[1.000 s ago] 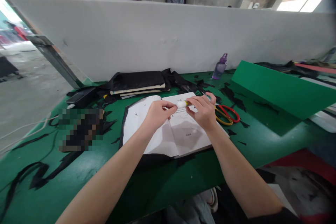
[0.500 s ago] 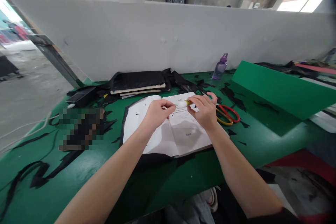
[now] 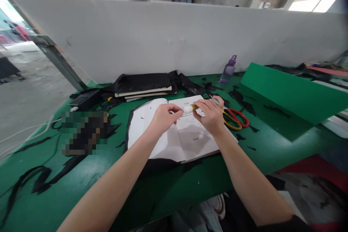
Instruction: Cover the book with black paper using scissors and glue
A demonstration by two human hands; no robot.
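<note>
An open white book (image 3: 174, 141) lies on the green table (image 3: 81, 188), over black fabric. Above its far pages both my hands meet around a small yellow stick with a white cap (image 3: 189, 108). My right hand (image 3: 210, 116) grips the yellow body. My left hand (image 3: 163, 117) pinches the white cap end between thumb and fingers. Red and yellow scissors (image 3: 235, 119) lie just right of my right hand.
A stack of black fabric and notebooks (image 3: 144, 87) sits behind the book. A purple bottle (image 3: 227, 69) stands by the white partition (image 3: 174, 36). A green board (image 3: 293, 92) slants at the right. Black scraps litter the table; a blurred dark object (image 3: 83, 132) lies at the left.
My left fingers have closed back onto the white cap end after drawing slightly away half a second ago. Both hands stay in place over the book.
</note>
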